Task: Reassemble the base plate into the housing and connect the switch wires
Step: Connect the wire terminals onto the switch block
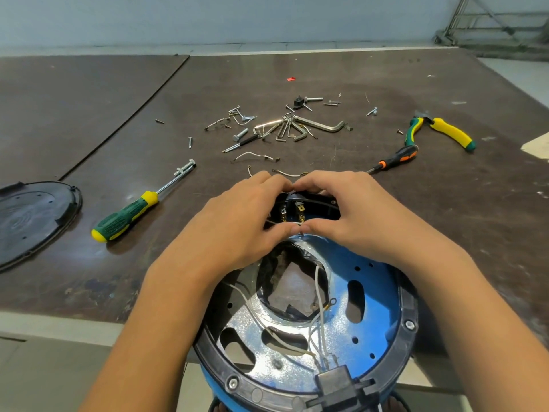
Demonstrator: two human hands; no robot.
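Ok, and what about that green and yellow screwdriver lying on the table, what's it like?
The screwdriver lies flat and slantwise on the dark brown table. Its chunky grip looks rubbery, dark green with a yellow butt and yellow collar, and is the end nearest the viewer. A thin shiny metal shaft points away to the right, ending beside a silvery bolt; whether they touch I cannot tell. Nobody holds it.
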